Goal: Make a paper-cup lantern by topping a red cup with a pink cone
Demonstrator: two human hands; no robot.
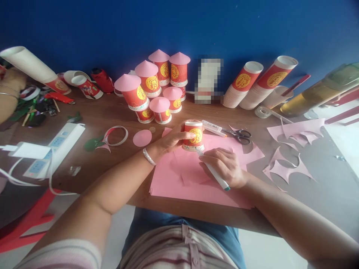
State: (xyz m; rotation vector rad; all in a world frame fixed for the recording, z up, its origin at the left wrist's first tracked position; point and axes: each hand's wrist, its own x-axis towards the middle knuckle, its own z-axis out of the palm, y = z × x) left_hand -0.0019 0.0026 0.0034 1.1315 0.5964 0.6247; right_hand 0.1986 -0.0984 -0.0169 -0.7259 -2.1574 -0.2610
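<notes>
1. While the left hand (177,138) curls around the red cup (198,139) over the far part of the pink paper (171,183), thumb across the cup's front, the right hand (228,166) pinches a white marker (215,174).
2. Likely light, thin-walled paper, the cup could dent; a gentle hold near its stiffer ends suits.

Paper cup (198,139), smooth plastic marker (217,176)

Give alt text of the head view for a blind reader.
A person's left hand holds a red paper cup with a yellow emblem; the right hand holds a white cylindrical marker near the cup's lower rim, over pink paper sheets. Behind stand similar cups topped with pink paper cones.
</notes>
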